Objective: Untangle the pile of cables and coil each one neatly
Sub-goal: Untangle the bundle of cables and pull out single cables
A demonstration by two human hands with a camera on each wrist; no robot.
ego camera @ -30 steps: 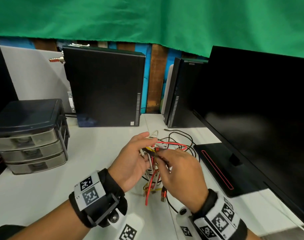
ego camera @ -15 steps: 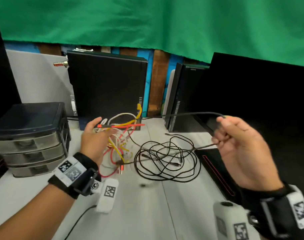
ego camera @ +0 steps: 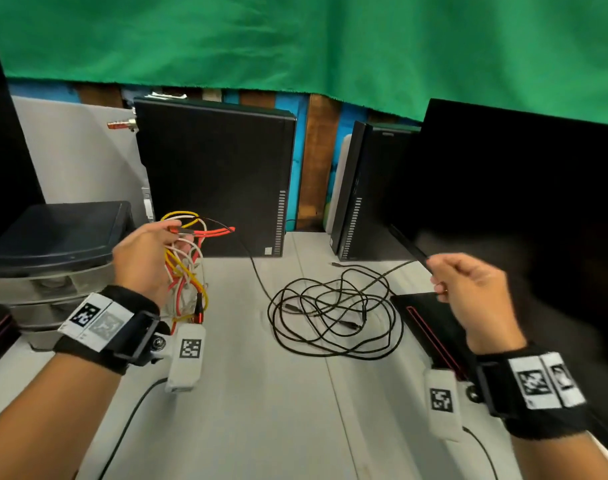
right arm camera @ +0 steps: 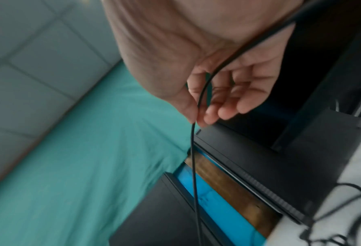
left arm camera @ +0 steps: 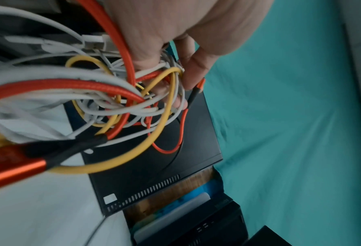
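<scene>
My left hand point(ego camera: 146, 258) point(left arm camera: 175, 55) grips a tangled bundle of red, yellow and white cables point(ego camera: 186, 268) point(left arm camera: 120, 99), lifted above the white table at the left. A thin black cable point(ego camera: 333, 310) lies in loose loops on the table's middle. One strand of it rises to the bundle, another runs up to my right hand point(ego camera: 468, 289) point(right arm camera: 215, 99). That hand pinches the black cable point(right arm camera: 196, 149) between thumb and fingertips, raised at the right in front of the monitor.
Two black computer towers point(ego camera: 216, 178) point(ego camera: 368, 192) stand at the back of the white table point(ego camera: 261, 410). A grey drawer unit point(ego camera: 53, 258) sits left, and a black monitor point(ego camera: 524, 216) with its base point(ego camera: 430, 323) right. Green cloth hangs behind.
My hands have pulled apart: the left carried the coloured bundle to the left and up, the right drew the black cable out to the right, and its loops now lie on the table.
</scene>
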